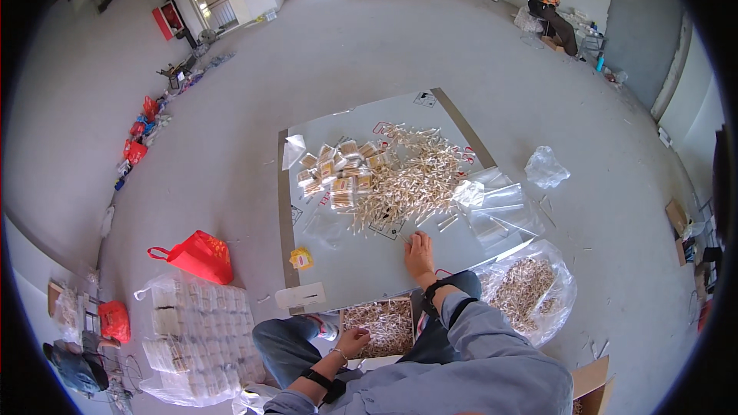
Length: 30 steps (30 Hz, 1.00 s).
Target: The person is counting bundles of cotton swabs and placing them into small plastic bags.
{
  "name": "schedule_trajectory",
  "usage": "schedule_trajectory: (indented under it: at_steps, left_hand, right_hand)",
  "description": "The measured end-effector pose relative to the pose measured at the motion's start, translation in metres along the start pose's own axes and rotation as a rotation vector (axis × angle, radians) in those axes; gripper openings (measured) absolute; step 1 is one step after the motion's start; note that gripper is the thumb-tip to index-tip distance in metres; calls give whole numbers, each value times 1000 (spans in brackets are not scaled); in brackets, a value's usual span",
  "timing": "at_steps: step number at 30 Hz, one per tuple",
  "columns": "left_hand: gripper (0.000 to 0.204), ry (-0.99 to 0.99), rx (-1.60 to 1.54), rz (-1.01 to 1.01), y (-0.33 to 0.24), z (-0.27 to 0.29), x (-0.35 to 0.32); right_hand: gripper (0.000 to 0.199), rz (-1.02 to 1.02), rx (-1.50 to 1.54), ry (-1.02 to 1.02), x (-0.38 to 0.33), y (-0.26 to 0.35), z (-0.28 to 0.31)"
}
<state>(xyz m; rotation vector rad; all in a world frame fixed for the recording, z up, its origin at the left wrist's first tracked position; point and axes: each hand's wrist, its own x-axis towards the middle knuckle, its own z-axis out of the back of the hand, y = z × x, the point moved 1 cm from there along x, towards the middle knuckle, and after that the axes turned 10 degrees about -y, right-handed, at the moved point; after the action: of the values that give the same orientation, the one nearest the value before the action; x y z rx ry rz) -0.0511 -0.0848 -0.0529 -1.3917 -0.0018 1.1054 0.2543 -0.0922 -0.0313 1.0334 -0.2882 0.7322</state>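
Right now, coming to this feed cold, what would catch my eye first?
Probably the big heap of pale wooden pegs spread over the grey sheet on the floor, with small filled packets at its left. The right hand reaches to the heap's near edge, while the left hand rests at a box of pegs. A bright red bag sits further left.

Right hand [419, 252] on board [361, 261], near sticks [407, 180].
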Motion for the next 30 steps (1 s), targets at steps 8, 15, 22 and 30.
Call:
schedule_trajectory:
  at_steps: [8,15,22,30]
  left_hand:
    - [28,-119,31,-14,3,-3,-24]
    - [28,-327,309,-127,51,43,-17]
    - [24,-204,-222,165,-17,94,-149]
    - [16,109,-318,225,-12,131,-295]
  right_hand:
    - [22,0,36,20,4,5,8]
    - [35,208,24,32,-3,-15,2]
    - [29,-316,499,350,1,-37,86]
    - [12,-658,504,1022,-91,115,232]
